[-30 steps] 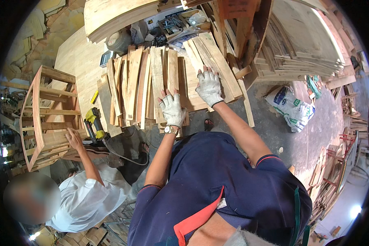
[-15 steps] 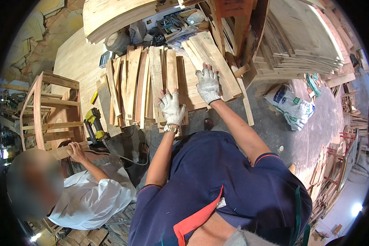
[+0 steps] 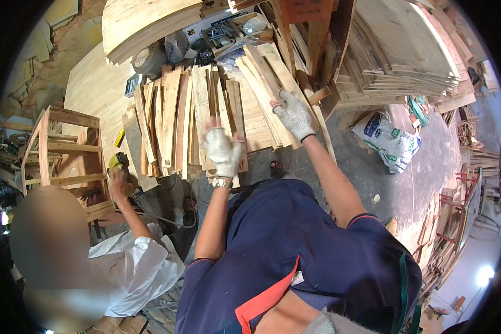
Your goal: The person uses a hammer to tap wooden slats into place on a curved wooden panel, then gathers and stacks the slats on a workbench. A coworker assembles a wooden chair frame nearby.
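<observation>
My left hand point(image 3: 224, 150), in a pale knitted glove with bare fingertips and a watch at the wrist, is over the near ends of several wooden strips point(image 3: 203, 111). Its fingers are stretched out and slightly blurred, with nothing in them. My right hand point(image 3: 295, 116), gloved the same way, is at the wooden boards point(image 3: 278, 64) lying aslant to the right. Thumb and fingers are apart there, next to a darker strip point(image 3: 261, 72) among those boards. The palm hides how firmly it touches the wood.
At left, a co-worker's hand point(image 3: 117, 185) is on a yellow-green power tool point(image 3: 118, 160) beside a wooden frame point(image 3: 75, 147). A tool box point(image 3: 222, 36) and grey container point(image 3: 149, 60) stand behind the strips. A white sack point(image 3: 387, 142) lies on the floor at right, near stacked panels point(image 3: 406, 55).
My right hand has shifted right and turned, its thumb now apart from the fingers. My left hand has moved slightly left. The co-worker's hand has gone from a wooden piece to the power tool.
</observation>
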`<state>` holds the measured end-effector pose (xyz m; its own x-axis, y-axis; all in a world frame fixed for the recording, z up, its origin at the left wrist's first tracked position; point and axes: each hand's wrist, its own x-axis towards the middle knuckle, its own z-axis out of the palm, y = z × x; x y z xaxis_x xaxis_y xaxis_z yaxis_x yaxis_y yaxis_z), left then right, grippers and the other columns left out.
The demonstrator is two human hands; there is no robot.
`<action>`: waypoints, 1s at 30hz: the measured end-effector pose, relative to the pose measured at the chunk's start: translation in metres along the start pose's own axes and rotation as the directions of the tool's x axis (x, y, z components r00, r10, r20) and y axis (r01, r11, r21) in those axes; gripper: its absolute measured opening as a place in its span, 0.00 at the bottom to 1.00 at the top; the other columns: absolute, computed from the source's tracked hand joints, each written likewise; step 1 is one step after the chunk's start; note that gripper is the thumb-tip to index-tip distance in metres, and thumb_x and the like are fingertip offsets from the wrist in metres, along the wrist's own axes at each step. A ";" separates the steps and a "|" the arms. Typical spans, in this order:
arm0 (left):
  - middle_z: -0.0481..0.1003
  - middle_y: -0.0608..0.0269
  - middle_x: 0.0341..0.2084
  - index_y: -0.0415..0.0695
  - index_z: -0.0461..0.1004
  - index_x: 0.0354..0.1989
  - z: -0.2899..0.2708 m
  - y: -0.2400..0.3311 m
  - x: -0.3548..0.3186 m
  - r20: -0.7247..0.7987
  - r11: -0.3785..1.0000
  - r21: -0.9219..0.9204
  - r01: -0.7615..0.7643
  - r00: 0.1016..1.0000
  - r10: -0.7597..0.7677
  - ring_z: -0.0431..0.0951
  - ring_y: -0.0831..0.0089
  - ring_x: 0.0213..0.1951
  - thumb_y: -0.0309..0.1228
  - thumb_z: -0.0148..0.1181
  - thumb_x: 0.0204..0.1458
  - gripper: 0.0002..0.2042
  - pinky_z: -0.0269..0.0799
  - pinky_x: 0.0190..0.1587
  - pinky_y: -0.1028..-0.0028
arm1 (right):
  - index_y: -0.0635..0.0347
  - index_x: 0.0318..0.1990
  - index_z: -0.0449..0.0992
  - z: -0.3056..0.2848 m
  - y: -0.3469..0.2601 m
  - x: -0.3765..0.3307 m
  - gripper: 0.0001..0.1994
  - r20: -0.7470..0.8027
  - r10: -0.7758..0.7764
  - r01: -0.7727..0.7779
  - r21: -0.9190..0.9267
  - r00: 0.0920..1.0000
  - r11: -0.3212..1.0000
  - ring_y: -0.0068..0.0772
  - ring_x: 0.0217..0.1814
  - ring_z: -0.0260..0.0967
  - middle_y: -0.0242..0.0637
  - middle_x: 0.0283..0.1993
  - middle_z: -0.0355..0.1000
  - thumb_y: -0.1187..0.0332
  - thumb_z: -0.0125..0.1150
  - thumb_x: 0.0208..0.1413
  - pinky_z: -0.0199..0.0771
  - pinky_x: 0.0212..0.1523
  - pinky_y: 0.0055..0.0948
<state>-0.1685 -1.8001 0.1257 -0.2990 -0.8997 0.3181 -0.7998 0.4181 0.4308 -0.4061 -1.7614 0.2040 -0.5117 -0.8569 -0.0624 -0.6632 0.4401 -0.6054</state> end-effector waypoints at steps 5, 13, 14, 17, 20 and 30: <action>0.58 0.42 0.72 0.43 0.54 0.75 -0.008 -0.028 0.009 0.074 0.947 0.315 0.058 0.994 -0.086 0.51 0.45 0.76 0.40 0.67 0.51 0.43 0.44 0.76 0.48 | 0.44 0.64 0.74 -0.010 0.041 0.033 0.26 -0.086 -0.148 0.097 -0.429 0.985 0.898 0.52 0.60 0.68 0.48 0.58 0.66 0.53 0.62 0.59 0.75 0.57 0.48; 0.67 0.42 0.65 0.49 0.64 0.71 -0.008 -0.043 0.015 -0.066 0.990 0.076 0.117 0.992 -0.112 0.67 0.47 0.65 0.21 0.67 0.42 0.41 0.60 0.68 0.51 | 0.50 0.63 0.74 0.014 0.038 0.030 0.26 -0.239 -0.330 0.161 -0.533 0.913 0.831 0.51 0.62 0.67 0.49 0.63 0.65 0.51 0.62 0.59 0.73 0.59 0.45; 0.67 0.42 0.65 0.49 0.64 0.71 -0.010 -0.046 0.017 -0.063 0.990 0.062 0.130 0.990 -0.126 0.69 0.47 0.63 0.21 0.67 0.42 0.41 0.62 0.66 0.51 | 0.50 0.63 0.74 0.019 0.028 0.022 0.26 -0.210 -0.329 0.195 -0.483 0.921 0.854 0.51 0.61 0.68 0.49 0.63 0.66 0.50 0.62 0.60 0.73 0.59 0.45; 0.67 0.42 0.64 0.45 0.64 0.70 -0.019 -0.036 0.021 -0.042 0.985 -0.089 0.149 0.987 -0.153 0.73 0.48 0.55 0.18 0.64 0.44 0.39 0.69 0.59 0.54 | 0.54 0.64 0.72 0.033 0.001 -0.010 0.28 -0.129 -0.299 0.289 -0.092 0.946 0.953 0.50 0.55 0.73 0.50 0.58 0.69 0.48 0.61 0.61 0.76 0.56 0.45; 0.67 0.48 0.65 0.43 0.60 0.73 -0.029 -0.002 0.018 0.141 0.713 -0.627 0.314 0.946 -0.293 0.73 0.60 0.58 0.13 0.60 0.47 0.40 0.70 0.59 0.66 | 0.60 0.68 0.66 0.045 -0.018 -0.033 0.32 0.065 -0.225 0.188 0.352 0.972 0.917 0.48 0.55 0.77 0.49 0.57 0.74 0.46 0.58 0.65 0.77 0.57 0.40; 0.63 0.39 0.69 0.39 0.52 0.76 -0.020 0.028 -0.003 0.248 0.785 -0.546 0.292 0.952 -0.181 0.61 0.49 0.72 0.34 0.67 0.55 0.42 0.54 0.72 0.58 | 0.58 0.69 0.67 0.020 0.004 -0.008 0.34 -0.083 -0.169 0.169 0.001 0.982 0.986 0.58 0.60 0.72 0.55 0.59 0.72 0.48 0.63 0.60 0.73 0.59 0.49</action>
<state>-0.1800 -1.7832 0.1540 -0.2689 -0.9630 0.0153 -0.4311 0.1346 0.8922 -0.3941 -1.7580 0.1861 -0.4358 -0.8937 0.1065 -0.7397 0.2882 -0.6081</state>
